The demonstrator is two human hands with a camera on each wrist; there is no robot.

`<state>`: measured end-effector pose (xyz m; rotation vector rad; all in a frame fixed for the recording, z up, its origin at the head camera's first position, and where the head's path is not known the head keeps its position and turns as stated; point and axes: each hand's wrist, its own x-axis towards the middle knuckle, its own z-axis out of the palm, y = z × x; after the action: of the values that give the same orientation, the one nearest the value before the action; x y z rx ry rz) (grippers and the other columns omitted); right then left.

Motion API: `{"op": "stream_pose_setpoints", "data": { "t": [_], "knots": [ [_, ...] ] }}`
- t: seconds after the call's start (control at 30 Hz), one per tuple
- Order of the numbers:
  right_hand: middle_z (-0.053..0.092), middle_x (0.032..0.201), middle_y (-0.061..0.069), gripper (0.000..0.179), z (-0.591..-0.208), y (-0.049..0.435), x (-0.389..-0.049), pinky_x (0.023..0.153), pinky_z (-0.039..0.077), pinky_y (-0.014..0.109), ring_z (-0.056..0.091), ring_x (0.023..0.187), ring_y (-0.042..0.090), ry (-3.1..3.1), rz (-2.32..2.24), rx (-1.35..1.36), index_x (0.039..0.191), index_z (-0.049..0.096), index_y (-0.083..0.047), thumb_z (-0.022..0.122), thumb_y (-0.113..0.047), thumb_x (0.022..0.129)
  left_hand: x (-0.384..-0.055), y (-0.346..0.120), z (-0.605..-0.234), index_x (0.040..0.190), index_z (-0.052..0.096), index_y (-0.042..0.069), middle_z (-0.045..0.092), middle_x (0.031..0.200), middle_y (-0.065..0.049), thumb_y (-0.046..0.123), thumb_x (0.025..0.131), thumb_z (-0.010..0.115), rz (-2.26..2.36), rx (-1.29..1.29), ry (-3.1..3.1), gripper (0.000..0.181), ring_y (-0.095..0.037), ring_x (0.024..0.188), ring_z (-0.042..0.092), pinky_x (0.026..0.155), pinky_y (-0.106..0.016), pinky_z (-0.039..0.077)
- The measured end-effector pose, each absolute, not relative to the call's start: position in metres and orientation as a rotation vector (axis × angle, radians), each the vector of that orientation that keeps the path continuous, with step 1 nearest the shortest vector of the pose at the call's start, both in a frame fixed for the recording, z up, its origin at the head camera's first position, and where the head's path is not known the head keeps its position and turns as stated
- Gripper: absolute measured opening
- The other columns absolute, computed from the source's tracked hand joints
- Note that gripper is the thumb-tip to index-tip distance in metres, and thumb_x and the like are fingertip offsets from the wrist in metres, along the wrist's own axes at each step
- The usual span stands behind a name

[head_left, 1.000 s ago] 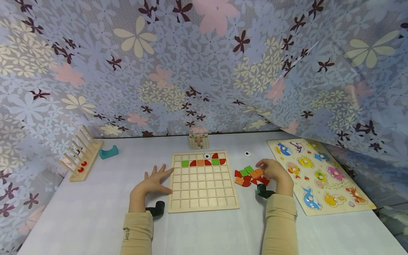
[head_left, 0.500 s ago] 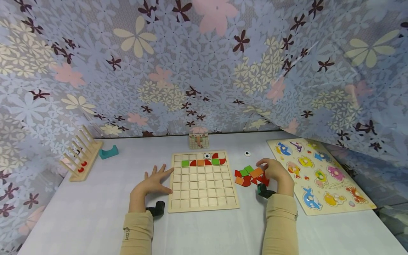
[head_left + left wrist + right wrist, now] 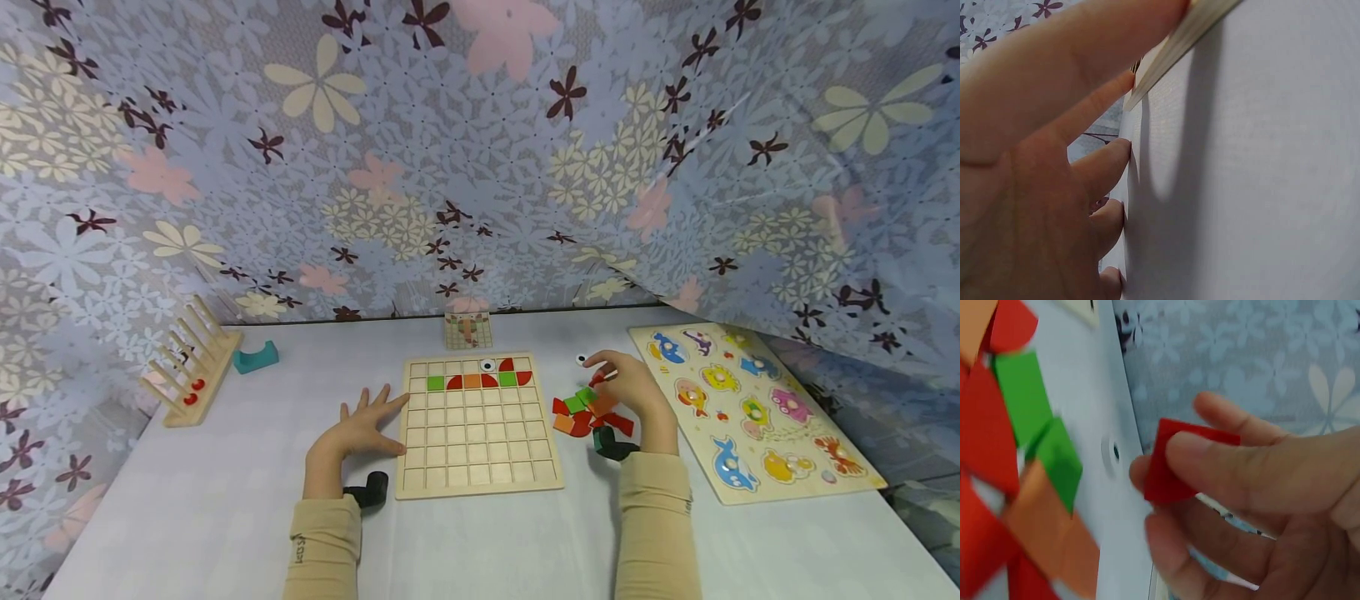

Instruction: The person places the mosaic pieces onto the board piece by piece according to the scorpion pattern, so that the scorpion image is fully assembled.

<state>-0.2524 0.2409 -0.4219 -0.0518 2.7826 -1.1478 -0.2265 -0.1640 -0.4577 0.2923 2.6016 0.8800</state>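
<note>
My right hand (image 3: 633, 393) pinches a red tile (image 3: 1163, 477) between thumb and fingertips, above a loose pile of tiles at the board's right. The thumb covers part of the tile. In that pile lie green tiles (image 3: 1025, 394), orange tiles (image 3: 1044, 519) and red tiles (image 3: 985, 431). A wooden grid board (image 3: 476, 435) lies in the middle, with green, orange and red tiles and one eye tile (image 3: 487, 367) in its two far rows. Fingers spread, my left hand (image 3: 358, 429) rests on the table, its thumb and index finger touching the board's left edge (image 3: 1175, 53).
A small pattern card (image 3: 468, 332) stands behind the board. Another eye tile (image 3: 581, 360) lies past the pile. To the right is a sea-animal puzzle board (image 3: 738, 417); at left are a wooden peg rack (image 3: 213, 367) and a teal curved block (image 3: 256, 358).
My right hand has lifted from the pile with a red tile and moved slightly left and away from me. The left hand stays where it was at the board's edge.
</note>
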Motion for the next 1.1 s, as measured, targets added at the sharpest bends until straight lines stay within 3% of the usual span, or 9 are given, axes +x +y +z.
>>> {"op": "stream_pose_setpoints", "data": {
  "t": [0.37,0.67,0.87,0.93,1.1],
  "knots": [
    [0.063,0.095,0.017,0.038,-0.417,0.205,-0.258,0.068,0.053,0.035,0.062,0.078,0.028,2.807,-1.265,-0.085,0.118,0.057,-0.002,0.067,-0.003,0.082,-0.226,-0.163,-0.458,0.144,0.033,0.014,0.007,0.153,-0.021,0.023,0.066,0.081,0.88,0.293,2.607,0.093,-0.045,0.137,-0.011,0.101,-0.065,-0.014],
    [0.064,0.083,0.011,0.008,-0.417,0.172,-0.256,0.056,0.054,0.038,0.063,0.067,0.03,2.768,-1.315,-0.214,0.087,0.061,-0.004,0.067,-0.008,0.083,-0.226,-0.164,-0.458,0.144,0.032,0.014,0.006,0.153,-0.02,0.024,0.066,0.081,0.881,0.295,2.6,0.093,-0.045,0.136,-0.012,0.101,-0.065,-0.015],
    [0.065,0.076,0.007,0.006,-0.416,0.146,-0.259,0.053,0.051,0.033,0.061,0.061,0.028,2.754,-1.274,-0.301,0.086,0.068,-0.005,0.066,-0.009,0.084,-0.225,-0.166,-0.457,0.144,0.032,0.014,0.006,0.153,-0.02,0.023,0.066,0.08,0.889,0.299,2.598,0.092,-0.045,0.136,-0.012,0.101,-0.065,-0.015],
    [0.066,0.076,0.005,0.008,-0.416,0.137,-0.261,0.052,0.05,0.03,0.06,0.061,0.027,2.776,-1.222,-0.322,0.088,0.07,-0.005,0.067,-0.011,0.084,-0.225,-0.166,-0.456,0.144,0.032,0.014,0.006,0.153,-0.021,0.023,0.066,0.08,0.891,0.302,2.597,0.092,-0.045,0.136,-0.012,0.101,-0.065,-0.015],
    [0.068,0.093,0.005,0.014,-0.415,0.111,-0.269,0.069,0.05,0.034,0.061,0.084,0.024,2.794,-1.111,-0.391,0.096,0.071,-0.008,0.062,-0.007,0.086,-0.225,-0.164,-0.456,0.144,0.033,0.013,0.006,0.152,-0.021,0.021,0.066,0.081,0.896,0.301,2.595,0.092,-0.046,0.136,-0.012,0.101,-0.065,-0.015]
  ]
}}
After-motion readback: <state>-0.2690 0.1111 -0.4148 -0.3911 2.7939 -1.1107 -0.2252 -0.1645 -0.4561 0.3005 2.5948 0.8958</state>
